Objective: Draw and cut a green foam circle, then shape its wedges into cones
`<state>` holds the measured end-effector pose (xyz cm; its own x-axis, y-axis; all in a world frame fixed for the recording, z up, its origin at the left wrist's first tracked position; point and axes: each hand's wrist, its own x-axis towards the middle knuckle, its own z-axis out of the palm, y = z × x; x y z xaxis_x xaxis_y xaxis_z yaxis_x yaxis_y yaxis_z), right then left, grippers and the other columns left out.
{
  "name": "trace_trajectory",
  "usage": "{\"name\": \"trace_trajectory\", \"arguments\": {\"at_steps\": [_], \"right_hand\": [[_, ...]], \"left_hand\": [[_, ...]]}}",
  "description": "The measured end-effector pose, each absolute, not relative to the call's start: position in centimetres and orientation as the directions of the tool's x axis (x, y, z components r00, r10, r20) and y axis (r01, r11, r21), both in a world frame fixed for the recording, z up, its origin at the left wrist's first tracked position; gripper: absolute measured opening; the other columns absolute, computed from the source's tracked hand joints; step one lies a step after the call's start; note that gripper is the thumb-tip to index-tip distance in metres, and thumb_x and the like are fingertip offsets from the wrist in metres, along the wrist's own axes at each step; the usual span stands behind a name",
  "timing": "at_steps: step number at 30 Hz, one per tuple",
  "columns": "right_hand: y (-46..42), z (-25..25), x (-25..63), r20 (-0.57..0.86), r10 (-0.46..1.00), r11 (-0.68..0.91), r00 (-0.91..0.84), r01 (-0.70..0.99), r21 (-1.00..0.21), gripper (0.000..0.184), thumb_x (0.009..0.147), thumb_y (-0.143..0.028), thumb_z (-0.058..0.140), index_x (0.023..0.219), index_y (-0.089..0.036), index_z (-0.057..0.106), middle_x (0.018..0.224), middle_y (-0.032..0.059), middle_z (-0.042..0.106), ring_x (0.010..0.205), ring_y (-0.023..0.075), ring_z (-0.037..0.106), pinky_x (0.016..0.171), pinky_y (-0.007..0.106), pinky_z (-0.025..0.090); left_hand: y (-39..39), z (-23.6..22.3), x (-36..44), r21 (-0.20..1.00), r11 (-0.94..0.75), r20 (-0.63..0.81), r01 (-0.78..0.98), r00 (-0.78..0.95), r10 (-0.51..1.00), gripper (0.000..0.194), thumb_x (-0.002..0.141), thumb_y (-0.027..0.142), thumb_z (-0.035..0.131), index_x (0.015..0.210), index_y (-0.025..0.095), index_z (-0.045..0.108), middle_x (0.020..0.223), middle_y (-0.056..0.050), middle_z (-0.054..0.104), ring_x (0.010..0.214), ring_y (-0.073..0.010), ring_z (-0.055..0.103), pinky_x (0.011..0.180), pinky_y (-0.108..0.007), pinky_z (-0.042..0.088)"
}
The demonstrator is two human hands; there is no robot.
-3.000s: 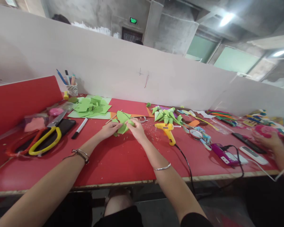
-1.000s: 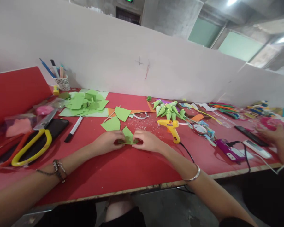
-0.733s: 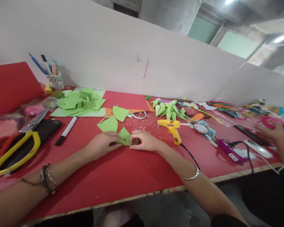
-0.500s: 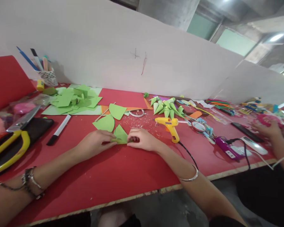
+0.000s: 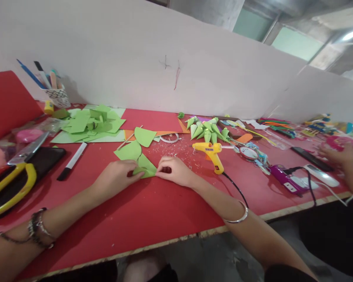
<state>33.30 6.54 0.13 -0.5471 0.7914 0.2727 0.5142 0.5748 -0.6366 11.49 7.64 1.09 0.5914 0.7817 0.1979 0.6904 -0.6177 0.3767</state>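
A piece of green paper (image 5: 147, 167) lies between my hands on the red tabletop, its near edge curling up. My left hand (image 5: 119, 174) pinches its left side, and my right hand (image 5: 173, 170) pinches the right corner with thumb and fingers together. Just beyond it lie two more green paper pieces, one rounded piece (image 5: 145, 136) and another partly behind the held one (image 5: 128, 152). A thin stick (image 5: 130, 141) rests beside them. To the right of my right hand lies a yellow glue gun (image 5: 211, 153) with a black cord.
Green paper sheets (image 5: 85, 123) are heaped at the back left, near a pen cup (image 5: 58, 96). A marker (image 5: 72, 161) and yellow-handled scissors (image 5: 23, 176) lie left. Green paper cones (image 5: 207, 130), a tape ring (image 5: 169, 138) and a purple power strip (image 5: 286, 181) lie beyond. Another person's hand (image 5: 342, 154) is far right.
The left part of the held green paper has curled up more under my left fingers. My right hand has shifted slightly left, still pinching the corner. The view has turned a little.
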Motion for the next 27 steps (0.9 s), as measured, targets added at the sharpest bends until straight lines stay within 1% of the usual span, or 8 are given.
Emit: {"name": "trace_trajectory", "arguments": {"at_steps": [3,6,9,12,16,19,23,27], "right_hand": [[6.4,0.0,33.2,0.273,0.816,0.545,-0.509,0.522,-0.656,0.013,0.076,-0.024,0.058,0.068,-0.014,0.059,0.075,0.0016,0.054,0.066,0.0094,0.050,0.063,0.021,0.039],[6.4,-0.1,33.1,0.273,0.832,0.525,-0.483,0.527,-0.668,0.012,0.075,-0.023,0.059,0.067,-0.014,0.058,0.074,0.0014,0.052,0.065,0.0090,0.049,0.062,0.021,0.039],[6.4,-0.1,32.9,0.259,0.847,0.502,-0.465,0.538,-0.677,0.012,0.075,-0.023,0.060,0.067,-0.013,0.058,0.073,0.0010,0.050,0.064,0.0087,0.048,0.062,0.021,0.039],[6.3,-0.1,32.9,0.261,0.846,0.505,-0.465,0.540,-0.673,0.010,0.074,-0.023,0.060,0.068,-0.014,0.058,0.074,0.0010,0.050,0.067,0.0097,0.048,0.063,0.022,0.040],[6.1,0.0,33.1,0.251,0.822,0.519,-0.512,0.489,-0.701,0.006,0.074,-0.020,0.060,0.075,-0.015,0.061,0.078,0.0019,0.052,0.068,0.0098,0.050,0.064,0.022,0.041],[6.0,0.2,33.3,0.227,0.832,0.492,-0.506,0.486,-0.722,0.006,0.073,-0.019,0.060,0.077,-0.016,0.063,0.081,0.0025,0.054,0.069,0.0101,0.051,0.064,0.022,0.042],[6.0,0.3,33.4,0.212,0.863,0.447,-0.458,0.501,-0.741,0.006,0.074,-0.021,0.060,0.073,-0.016,0.063,0.080,0.0027,0.055,0.069,0.0103,0.052,0.065,0.023,0.043],[5.9,0.5,33.3,0.194,0.891,0.408,-0.409,0.539,-0.737,0.007,0.074,-0.021,0.060,0.071,-0.016,0.064,0.080,0.0025,0.056,0.072,0.0111,0.054,0.068,0.024,0.043]], "left_hand": [[7.6,0.9,11.6,0.288,-0.601,0.181,0.745,0.574,0.799,0.037,0.082,0.043,0.039,0.061,0.017,0.053,0.060,0.001,0.052,0.054,-0.0101,0.047,0.052,-0.022,0.031],[7.4,1.0,11.8,0.246,-0.569,0.168,0.785,0.544,0.822,0.037,0.082,0.042,0.038,0.058,0.017,0.050,0.058,0.001,0.049,0.052,-0.0101,0.045,0.049,-0.022,0.029],[7.4,1.1,11.8,0.269,-0.567,0.163,0.779,0.543,0.824,0.036,0.082,0.042,0.039,0.060,0.017,0.053,0.061,0.001,0.052,0.053,-0.0102,0.046,0.049,-0.022,0.029],[7.3,1.0,11.6,0.327,-0.620,0.173,0.713,0.600,0.781,0.031,0.080,0.044,0.043,0.072,0.019,0.059,0.073,-0.001,0.058,0.062,-0.0116,0.052,0.055,-0.022,0.033],[6.8,0.9,11.5,0.307,-0.676,0.156,0.669,0.666,0.730,0.030,0.082,0.041,0.040,0.075,0.021,0.061,0.074,-0.001,0.060,0.070,-0.0140,0.054,0.058,-0.022,0.035],[6.3,0.9,11.7,0.279,-0.651,0.134,0.706,0.643,0.754,0.029,0.083,0.039,0.039,0.074,0.021,0.060,0.071,-0.001,0.059,0.068,-0.0143,0.053,0.056,-0.022,0.034],[6.2,1.0,11.8,0.274,-0.581,0.105,0.766,0.577,0.810,0.033,0.083,0.041,0.037,0.068,0.020,0.057,0.069,0.000,0.057,0.062,-0.0123,0.052,0.052,-0.021,0.031],[6.4,0.9,11.8,0.308,-0.551,0.075,0.775,0.558,0.826,0.031,0.083,0.042,0.037,0.075,0.021,0.060,0.074,0.000,0.059,0.065,-0.0130,0.053,0.053,-0.022,0.032]]}}
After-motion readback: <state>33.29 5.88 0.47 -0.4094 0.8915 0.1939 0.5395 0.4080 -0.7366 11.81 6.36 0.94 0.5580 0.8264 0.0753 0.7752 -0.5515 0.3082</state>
